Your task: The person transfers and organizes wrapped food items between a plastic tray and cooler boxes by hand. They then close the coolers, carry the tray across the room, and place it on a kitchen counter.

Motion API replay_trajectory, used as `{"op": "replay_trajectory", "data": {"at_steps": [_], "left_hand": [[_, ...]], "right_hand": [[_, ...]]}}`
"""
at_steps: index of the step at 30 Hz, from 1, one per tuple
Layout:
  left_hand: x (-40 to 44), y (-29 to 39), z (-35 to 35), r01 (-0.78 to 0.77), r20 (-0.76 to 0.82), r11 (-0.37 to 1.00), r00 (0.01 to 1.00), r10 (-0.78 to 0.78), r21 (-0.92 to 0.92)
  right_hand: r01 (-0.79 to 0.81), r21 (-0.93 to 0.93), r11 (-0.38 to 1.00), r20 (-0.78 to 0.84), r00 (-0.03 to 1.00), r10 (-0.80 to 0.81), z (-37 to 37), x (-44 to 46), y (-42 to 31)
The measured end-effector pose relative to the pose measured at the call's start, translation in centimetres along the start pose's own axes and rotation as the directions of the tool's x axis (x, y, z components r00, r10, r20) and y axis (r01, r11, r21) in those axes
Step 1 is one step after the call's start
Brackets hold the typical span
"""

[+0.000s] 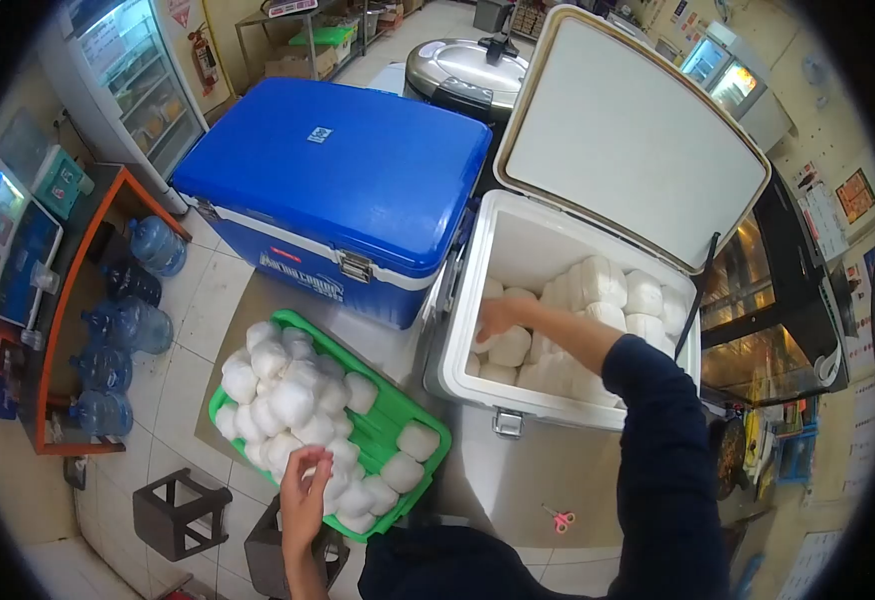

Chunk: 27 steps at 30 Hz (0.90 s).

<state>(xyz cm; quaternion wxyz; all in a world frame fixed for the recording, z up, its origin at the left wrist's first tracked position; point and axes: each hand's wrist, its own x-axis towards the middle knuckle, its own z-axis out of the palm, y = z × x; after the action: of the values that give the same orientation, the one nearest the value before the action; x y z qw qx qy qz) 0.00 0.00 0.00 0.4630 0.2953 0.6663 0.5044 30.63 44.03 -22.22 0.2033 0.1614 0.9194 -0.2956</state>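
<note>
My right hand (506,314) reaches into the white cooler box (470,378), near its left wall. Its fingers curl down over a white rounded bundle, which is partly hidden beneath them. Many similar white bundles (598,281) are packed in the box. Over the front edge of a green crate (380,432) is my left hand (306,487), fingers loosely bent and nothing visible in them. Beside its fingertips, white rounded bundles (293,402) are heaped on the crate's left part, with several more along its right edge.
The cooler's lid (633,130) stands raised at the back. A closed blue cooler (348,170) sits to the left, a large metal pot (463,72) behind. Pink scissors (560,518) lie in front. Dark stools (183,515) and water jugs (143,325) are at left.
</note>
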Motion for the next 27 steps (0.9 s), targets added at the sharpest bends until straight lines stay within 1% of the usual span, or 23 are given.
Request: {"op": "replay_trajectory", "data": {"at_steps": [2,3,4,5,6,7,8,10,11,12,13,15,16,18,19,20,21,22,23,25,26,27], "left_hand": [[-1.2,-1.7,-1.4,0.014,-0.083,1.000,0.997,-0.012,0.021],[-2.5,-3.0,-0.5,0.073,-0.067,0.997,0.995,-0.075,-0.031],[-2.5,-3.9,-1.4,0.085,-0.113,0.996,0.990,-0.087,-0.023],[-2.4,-4.5,-2.0,0.101,-0.153,0.995,0.983,-0.101,-0.012],[-2.1,-4.7,-2.0,0.104,-0.153,0.995,0.983,-0.104,-0.007],[-1.9,-4.9,-1.6,0.078,-0.176,0.990,0.983,-0.058,0.114],[-1.7,-5.0,-1.3,0.057,-0.195,0.970,0.981,-0.010,0.238],[-0.4,-6.7,0.4,-0.085,-0.138,0.882,0.976,0.167,0.463],[0.6,-9.0,1.5,-0.248,-0.017,0.819,0.954,0.299,0.518],[1.6,-10.9,2.2,-0.395,0.180,0.733,0.916,0.357,0.554],[1.7,-10.6,3.6,-0.418,0.286,0.698,0.908,0.306,0.582],[2.2,-11.9,7.7,-0.399,0.359,0.639,0.912,0.200,0.657],[2.0,-13.7,9.5,-0.389,0.358,0.644,0.915,0.187,0.659],[3.0,-17.7,12.4,-0.313,0.301,0.623,0.945,0.129,0.717],[3.8,-19.4,13.3,-0.325,0.312,0.627,0.940,0.135,0.708],[4.7,-20.8,14.3,-0.258,0.207,0.642,0.966,0.155,0.722],[5.2,-21.4,15.1,-0.190,0.102,0.659,0.980,0.170,0.728],[5.8,-20.9,15.6,-0.158,0.063,0.658,0.984,0.166,0.737],[6.1,-20.9,15.7,-0.174,0.077,0.664,0.982,0.174,0.727],[7.1,-20.1,15.2,-0.278,0.195,0.577,0.960,0.203,0.768],[7.0,-19.4,15.1,-0.314,0.214,0.536,0.947,0.242,0.783],[7.4,-19.3,15.0,-0.329,0.221,0.535,0.941,0.256,0.778]], "right_hand": [[-0.166,0.000,0.986,0.018,0.986,0.166,-3.3,-1.5,-5.4],[-0.322,-0.003,0.947,0.052,0.946,0.321,-4.8,-3.5,-8.3],[-0.428,-0.010,0.904,0.002,0.904,0.428,-6.2,-4.0,-10.5],[-0.496,-0.008,0.868,-0.078,0.866,0.494,-7.1,-4.7,-12.3],[-0.461,-0.059,0.886,-0.348,0.841,0.415,-5.6,-4.4,-11.4],[-0.460,-0.060,0.886,-0.342,0.843,0.414,-5.1,-4.9,-11.1],[-0.400,-0.028,0.916,-0.292,0.880,0.375,-4.6,-5.2,-11.0],[-0.249,-0.196,0.948,-0.349,0.922,0.170,-0.1,-4.4,-6.4],[-0.165,-0.398,0.902,-0.417,0.909,-0.018,3.5,-3.0,-2.1],[-0.181,-0.251,0.951,-0.358,0.930,0.083,2.8,-2.7,-2.1],[-0.161,-0.261,0.952,-0.240,0.966,0.098,2.1,-2.3,-1.8],[-0.219,-0.137,0.966,-0.126,0.971,0.202,-4.7,-5.2,-8.7],[-0.258,-0.081,0.963,-0.068,0.965,0.252,-8.4,-6.7,-12.5],[-0.275,0.012,0.961,-0.174,0.946,0.273,-11.0,-9.4,-16.2],[-0.281,0.099,0.955,-0.282,0.912,0.298,-12.1,-10.9,-17.6],[-0.300,0.096,0.949,-0.287,0.905,0.315,-13.3,-12.7,-19.6],[-0.277,0.149,0.949,-0.369,0.875,0.313,-14.4,-14.5,-21.7],[-0.249,0.195,0.949,-0.449,0.838,0.312,-15.0,-16.4,-23.4],[-0.267,0.189,0.945,-0.452,0.831,0.325,-15.3,-18.1,-24.6],[-0.211,0.170,0.963,-0.583,0.766,0.271,-15.5,-20.9,-26.5],[-0.220,0.161,0.962,-0.591,0.759,0.273,-15.4,-21.9,-27.3],[-0.196,0.174,0.965,-0.618,0.741,0.262,-15.1,-22.9,-27.9]]}}
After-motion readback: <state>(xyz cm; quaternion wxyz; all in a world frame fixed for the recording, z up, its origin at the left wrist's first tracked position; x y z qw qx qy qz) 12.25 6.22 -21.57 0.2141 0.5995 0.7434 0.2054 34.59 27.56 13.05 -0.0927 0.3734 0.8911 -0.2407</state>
